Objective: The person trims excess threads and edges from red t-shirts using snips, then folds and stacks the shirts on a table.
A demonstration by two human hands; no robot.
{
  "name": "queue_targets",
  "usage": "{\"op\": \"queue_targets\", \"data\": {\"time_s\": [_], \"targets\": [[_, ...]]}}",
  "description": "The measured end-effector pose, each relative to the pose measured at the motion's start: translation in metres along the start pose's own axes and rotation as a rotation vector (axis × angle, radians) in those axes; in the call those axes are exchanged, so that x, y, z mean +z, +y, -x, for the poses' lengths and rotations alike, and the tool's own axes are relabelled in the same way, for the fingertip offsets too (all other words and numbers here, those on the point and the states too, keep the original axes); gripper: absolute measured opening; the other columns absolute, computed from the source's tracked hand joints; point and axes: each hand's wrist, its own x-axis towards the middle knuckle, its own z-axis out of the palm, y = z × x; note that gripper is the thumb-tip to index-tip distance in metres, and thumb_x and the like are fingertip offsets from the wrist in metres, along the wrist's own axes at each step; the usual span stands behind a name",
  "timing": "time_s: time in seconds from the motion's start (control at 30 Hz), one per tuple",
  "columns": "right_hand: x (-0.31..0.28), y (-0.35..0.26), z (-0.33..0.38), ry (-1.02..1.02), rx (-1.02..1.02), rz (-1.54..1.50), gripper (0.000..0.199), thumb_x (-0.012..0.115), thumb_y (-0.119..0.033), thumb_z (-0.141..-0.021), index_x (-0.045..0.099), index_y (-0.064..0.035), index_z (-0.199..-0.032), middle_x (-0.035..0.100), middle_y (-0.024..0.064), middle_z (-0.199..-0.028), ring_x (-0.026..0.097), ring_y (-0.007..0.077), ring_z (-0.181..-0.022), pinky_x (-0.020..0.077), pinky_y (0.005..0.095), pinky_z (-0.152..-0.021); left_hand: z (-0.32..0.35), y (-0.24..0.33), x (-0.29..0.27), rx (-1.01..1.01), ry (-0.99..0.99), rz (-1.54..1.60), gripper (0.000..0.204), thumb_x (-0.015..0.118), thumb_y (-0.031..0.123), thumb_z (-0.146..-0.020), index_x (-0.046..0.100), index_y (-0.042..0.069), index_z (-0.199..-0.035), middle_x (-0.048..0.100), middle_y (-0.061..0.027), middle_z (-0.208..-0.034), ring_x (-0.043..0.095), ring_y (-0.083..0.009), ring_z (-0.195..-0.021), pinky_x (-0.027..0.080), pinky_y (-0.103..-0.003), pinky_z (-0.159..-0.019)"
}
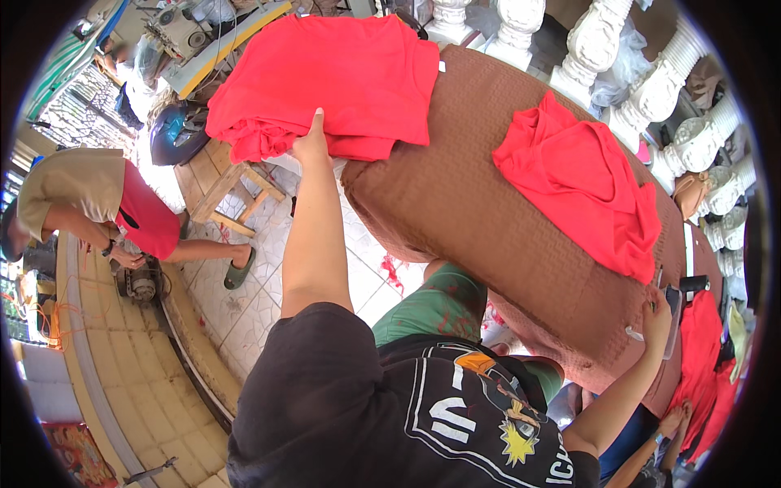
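A thick stack of folded red shirts (333, 77) lies at the far end of a couch-like surface under a brown textured cover (472, 195). My left hand (312, 148) grips the near edge of this stack, thumb on top and fingers hidden beneath the cloth. Farther right, a single rumpled red shirt (578, 187) is spread on the cover. My right hand (656, 315) is at the right end, just beyond that shirt's lower corner, with its fingers bent. Beside it is a dark flat rectangular object (674, 313); what the fingers hold is not clear.
White balusters (590, 49) line the far side. At left, a bending person (98, 195) handles a motor (142, 281) near a wooden stool (236, 195). A sewing machine (175, 28) stands at upper left. Another person's hands (675, 423) touch red cloth (700, 350) at lower right.
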Motion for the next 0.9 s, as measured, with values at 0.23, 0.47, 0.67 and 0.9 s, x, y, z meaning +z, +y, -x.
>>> {"op": "queue_targets", "data": {"time_s": [0.23, 0.47, 0.67, 0.9], "targets": [[0.007, -0.038, 0.011, 0.023, -0.136, -0.169, 0.035, 0.054, 0.000, -0.084, 0.056, 0.0040, -0.118, 0.064, 0.0182, -0.110, 0.060, 0.0217, -0.107, 0.0438, 0.0301, -0.092, -0.024, 0.026, 0.030, -0.222, -0.453, 0.411, 0.050, 0.071, 0.020, -0.079, 0.052, -0.006, -0.116, 0.056, -0.0139, -0.123, 0.056, -0.0262, -0.110, 0.047, -0.042, -0.094], [-0.014, -0.079, 0.023, 0.223, -0.170, -0.134, 0.029, 0.061, -0.009, -0.086, 0.060, -0.0001, -0.114, 0.066, 0.0153, -0.096, 0.061, 0.0155, -0.089, 0.0459, 0.0293, -0.079, 0.005, 0.204, 0.126, -0.040, -0.850, 0.468, 0.032, 0.061, 0.026, -0.087, 0.057, 0.002, -0.109, 0.065, -0.0130, -0.108, 0.063, -0.0272, -0.098, 0.049, -0.043, -0.093], [-0.019, -0.113, 0.048, 0.277, -0.153, -0.211, 0.027, 0.064, -0.012, -0.086, 0.063, -0.0029, -0.111, 0.067, 0.0102, -0.090, 0.059, 0.0106, -0.081, 0.0458, 0.0270, -0.071, 0.146, 0.254, 0.206, 0.029, -1.459, 0.802, 0.020, 0.057, 0.026, -0.092, 0.059, 0.008, -0.100, 0.065, -0.0061, -0.096, 0.062, -0.0221, -0.091, 0.051, -0.037, -0.085], [-0.082, -0.146, 0.150, -0.467, -0.344, -0.901, 0.023, 0.062, -0.008, -0.085, 0.064, 0.0043, -0.105, 0.068, 0.0058, -0.091, 0.062, 0.0127, -0.072, 0.0479, 0.0244, -0.062, 0.384, 0.143, 0.091, -0.353, -2.009, -0.063, 0.054, 0.048, 0.052, -0.093, 0.054, 0.005, -0.119, 0.054, -0.0090, -0.126, 0.050, -0.0214, -0.115, 0.037, -0.041, -0.100]]}}
